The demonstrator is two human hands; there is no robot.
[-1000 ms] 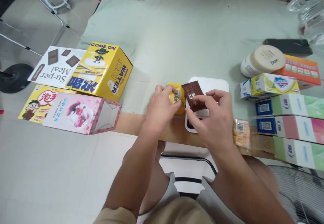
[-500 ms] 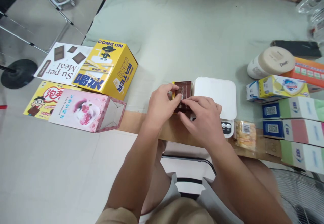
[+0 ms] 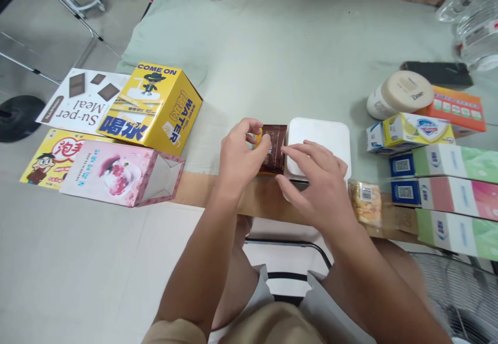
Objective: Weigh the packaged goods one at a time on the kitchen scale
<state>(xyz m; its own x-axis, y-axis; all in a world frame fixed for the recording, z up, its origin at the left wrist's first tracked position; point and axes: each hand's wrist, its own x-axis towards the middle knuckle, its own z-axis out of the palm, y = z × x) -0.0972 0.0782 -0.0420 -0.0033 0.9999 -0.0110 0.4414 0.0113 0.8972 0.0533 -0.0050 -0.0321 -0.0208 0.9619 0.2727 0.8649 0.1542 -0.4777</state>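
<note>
A dark brown snack packet with a yellow edge lies flat on the table, just left of a white kitchen scale. My left hand is over the packet's left side, its thumb and fingers curved but apart, and part of the packet is hidden behind them. Whether the thumb touches the wrapper I cannot tell. Above the scale's front left part is my right hand, fingers spread, with nothing in it. It covers the scale's button panel. Right of the scale lies a clear bag of yellowish snacks.
At left stand a yellow box, a white box, a pink box and another yellow box. On the right are a cream-lidded jar, a soap box, an orange box, tissue-like boxes and bottles.
My fingers have come off the brown packet's right side and spread apart; more of the packet shows. My right hand now sits farther from it. The whole view has shifted slightly.
</note>
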